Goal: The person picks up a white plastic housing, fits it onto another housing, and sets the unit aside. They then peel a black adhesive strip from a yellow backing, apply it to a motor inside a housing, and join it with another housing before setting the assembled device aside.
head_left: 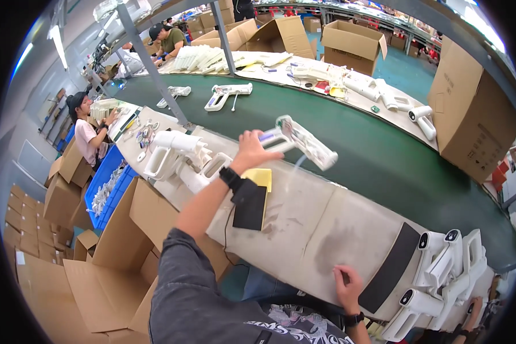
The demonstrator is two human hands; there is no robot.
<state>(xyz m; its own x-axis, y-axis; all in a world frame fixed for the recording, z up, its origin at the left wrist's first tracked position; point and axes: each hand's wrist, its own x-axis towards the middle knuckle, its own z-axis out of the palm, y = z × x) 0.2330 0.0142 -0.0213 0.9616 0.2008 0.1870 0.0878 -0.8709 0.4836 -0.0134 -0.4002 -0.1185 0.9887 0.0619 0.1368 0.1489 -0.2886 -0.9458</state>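
Note:
My left hand [252,152] is closed round the grip of a white plastic gun-shaped housing [308,143], held up over the near edge of the green conveyor belt. Its inner side shows, with parts inside, and a pale thin piece hangs below it. My right hand [348,286] rests low over the bench with its fingers curled and no object visible in them. It is beside a long black mat [389,268]. Under my left wrist lie a black pad [249,209] and a yellow piece [261,178] on the beige bench top [304,229].
Finished-looking white gun-shaped shells [441,269] are piled at right, others [180,157] at left. The green belt [361,155] carries another open housing [226,96]. Open cardboard boxes [109,281] and a blue bin [106,186] stand at left. A co-worker [89,129] works beyond.

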